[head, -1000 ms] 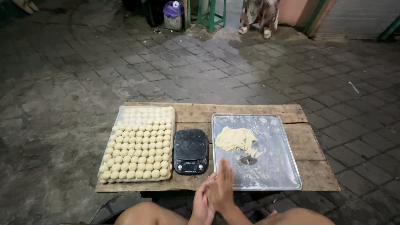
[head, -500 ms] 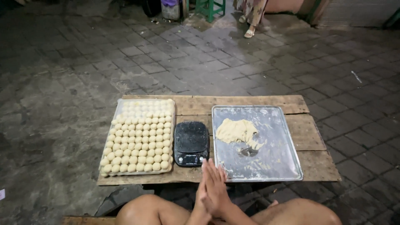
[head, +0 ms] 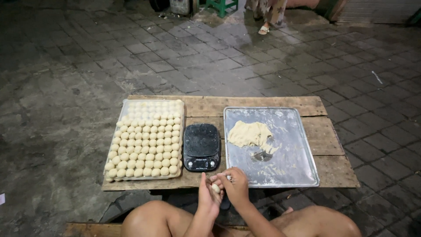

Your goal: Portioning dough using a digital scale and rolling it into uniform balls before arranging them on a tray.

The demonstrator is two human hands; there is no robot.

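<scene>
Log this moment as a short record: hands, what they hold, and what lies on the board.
left hand: cupped, a small dough ball against its palm
right hand: closed over the ball from the other side
wooden board: low, on paving stones
left tray: rows of dough balls
scale: black, between the trays
metal tray: lump of dough near its upper left
background: a person's sandalled foot

One head-worn camera looks steeply down and forward from above the seated person's knees. It stands fairly near the low wooden table (head: 263,106), with paving beyond.
</scene>
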